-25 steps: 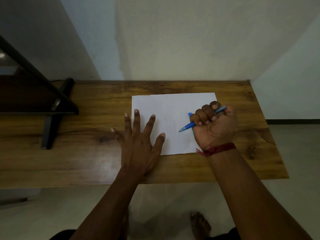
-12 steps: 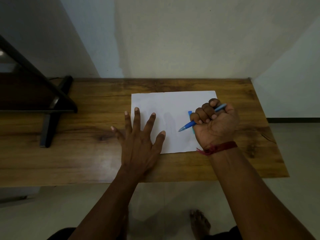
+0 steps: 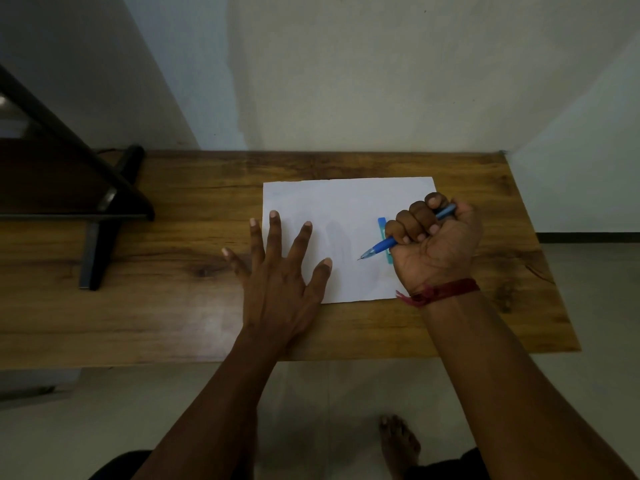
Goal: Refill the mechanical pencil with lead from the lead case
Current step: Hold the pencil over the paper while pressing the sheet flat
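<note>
At the far left a black stand (image 3: 104, 216) sits on the wooden table (image 3: 173, 306). Next comes the left hand (image 3: 277, 271), flat and palm down with fingers spread wide, holding nothing; its fingertips and thumb rest on the left part of a white paper (image 3: 346, 202), and the little finger lies on the wood. On the paper's right part lies the lead case (image 3: 382, 225), a pale blue strip partly hidden behind the right hand (image 3: 436, 244). That hand is a fist wrapped round the blue pencil (image 3: 381, 245), whose tip points left and down, just above the sheet, and whose back end sticks out past the index finger. A red thread (image 3: 440, 292) circles the wrist. As for progress, the case is untouched on the paper and looks closed, though it is too small to be sure. Whether the pencil's cap is on cannot be told. The refill appears not yet begun: opening the pencil, drawing a lead and feeding it in all seem left to do.
</note>
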### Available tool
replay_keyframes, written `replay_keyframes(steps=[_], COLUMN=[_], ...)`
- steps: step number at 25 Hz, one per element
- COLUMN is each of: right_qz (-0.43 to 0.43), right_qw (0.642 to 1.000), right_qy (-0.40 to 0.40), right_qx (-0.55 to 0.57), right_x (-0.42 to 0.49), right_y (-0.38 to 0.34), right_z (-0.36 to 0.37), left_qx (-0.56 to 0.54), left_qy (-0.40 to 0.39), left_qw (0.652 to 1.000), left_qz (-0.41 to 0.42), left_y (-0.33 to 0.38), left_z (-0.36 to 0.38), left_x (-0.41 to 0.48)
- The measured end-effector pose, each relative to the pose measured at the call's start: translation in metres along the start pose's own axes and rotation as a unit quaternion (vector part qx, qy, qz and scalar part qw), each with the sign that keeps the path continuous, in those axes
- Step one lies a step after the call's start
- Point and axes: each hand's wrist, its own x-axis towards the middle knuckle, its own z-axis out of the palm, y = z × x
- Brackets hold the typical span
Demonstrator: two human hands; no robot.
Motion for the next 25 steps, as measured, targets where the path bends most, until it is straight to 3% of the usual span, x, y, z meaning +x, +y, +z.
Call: replay_keyframes(steps=[25], right_qz=[-0.001], right_qw=[1.000], right_qy=[-0.007], right_qx=[-0.008], right_x=[-0.0009], right_y=[-0.0037], right_z=[-0.0007], left_qx=[-0.002], left_qy=[0.001], left_qw=[1.000], left_qz=[0.000], left_y=[-0.0006], left_z=[0.0013], left_x=[0.0003])
